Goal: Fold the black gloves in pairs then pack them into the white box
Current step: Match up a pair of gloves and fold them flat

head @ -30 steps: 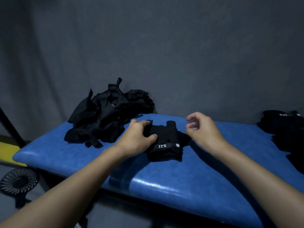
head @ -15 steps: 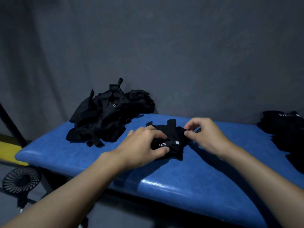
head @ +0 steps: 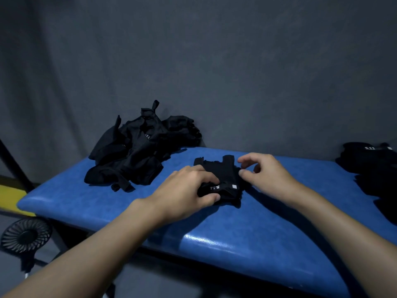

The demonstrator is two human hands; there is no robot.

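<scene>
Item under work: a folded pair of black fabric gloves, lying on the middle of the blue padded vinyl bench. Its long axis runs from the bench's near edge toward the far edge. The cuff band with white lettering and a small white tag is at the near end, and the finger stubs point toward the far edge.

The left hand grips the near left part of the pair, with fingers curled over the top and the thumb pressed against the cuff end. The right hand is at the pair's right edge with thumb and forefinger bent toward the fabric. Whether they actually pinch it cannot be told.

A loose heap of black gloves sits on the bench's far left corner. A separate dark stack of gloves lies at the bench's right end. A round black fan stands on the floor below the bench's left end.
</scene>
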